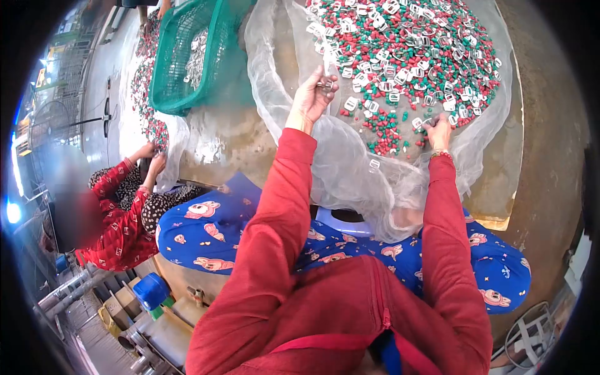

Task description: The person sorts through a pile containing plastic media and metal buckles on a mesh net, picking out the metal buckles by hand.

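Note:
A wide heap of small red and green pieces (382,134) lies on a sheer white mesh cloth (350,172), mixed with many silver metal buckles (351,104). My left hand (310,99) is raised at the heap's left edge, its fingers curled around a few shiny metal buckles (325,85). At the near right edge of the heap is my right hand (439,132). Its fingertips are pinched together low over the pieces, close to a buckle (417,123). What they grip, if anything, is too small to make out.
A green plastic basket (164,81) with metal buckles inside stands to the left. Beyond it, a co-worker in a red patterned top (122,240) works at another mesh-covered heap (145,94). A blue container (150,291) sits at lower left. The mesh hangs over my lap.

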Demonstrator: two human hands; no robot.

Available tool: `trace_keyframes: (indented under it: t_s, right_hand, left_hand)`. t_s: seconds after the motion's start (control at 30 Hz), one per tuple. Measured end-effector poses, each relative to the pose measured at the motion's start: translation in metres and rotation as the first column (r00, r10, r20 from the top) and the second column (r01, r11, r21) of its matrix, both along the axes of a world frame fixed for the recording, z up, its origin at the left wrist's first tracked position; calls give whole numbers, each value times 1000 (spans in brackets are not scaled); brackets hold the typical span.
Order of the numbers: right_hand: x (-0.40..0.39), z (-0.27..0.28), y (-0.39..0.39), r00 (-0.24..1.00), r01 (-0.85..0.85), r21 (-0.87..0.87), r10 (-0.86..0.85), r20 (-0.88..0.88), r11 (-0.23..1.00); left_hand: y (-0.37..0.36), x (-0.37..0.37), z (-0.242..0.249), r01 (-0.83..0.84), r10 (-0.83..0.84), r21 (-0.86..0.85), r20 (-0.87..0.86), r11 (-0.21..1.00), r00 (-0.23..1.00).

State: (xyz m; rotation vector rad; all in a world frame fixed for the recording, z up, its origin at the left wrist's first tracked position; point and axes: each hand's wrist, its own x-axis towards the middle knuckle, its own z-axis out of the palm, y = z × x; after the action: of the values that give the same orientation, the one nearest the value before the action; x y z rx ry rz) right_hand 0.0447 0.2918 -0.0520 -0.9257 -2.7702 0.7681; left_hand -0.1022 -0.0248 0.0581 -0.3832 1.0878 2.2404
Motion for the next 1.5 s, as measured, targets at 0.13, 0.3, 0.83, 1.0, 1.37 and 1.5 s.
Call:
trace_keyframes:
  t_s: [0.13,0.3,0.83,1.0,1.37,1.5]
  right_hand:
    - [-9,36,-15,991,108,-376,-67,119,920]
    - [-11,-2,2,970,2,-390,-97,-224,921]
    - [86,50,-151,845,102,-311,83,528,945]
    - [80,68,-181,855,-46,-246,165,492,968]
    - [59,30,-125,990,92,-701,13,143,708]
    - [43,72,-63,910,33,-998,-411,53,-56]
  left_hand:
    - [30,1,-7,306,-453,-640,-74,704,888]
    - [42,26,-102,-477,-912,-873,-109,-103,396]
    - [34,38,-48,358,-369,-120,-85,926,925]
    - [61,34,-58,280,-499,-769,-58,575,865]
    - [90,17,-81,82,-782,-954,-184,287,596]
    - [66,21,-39,168,-170,-37,-53,985,984]
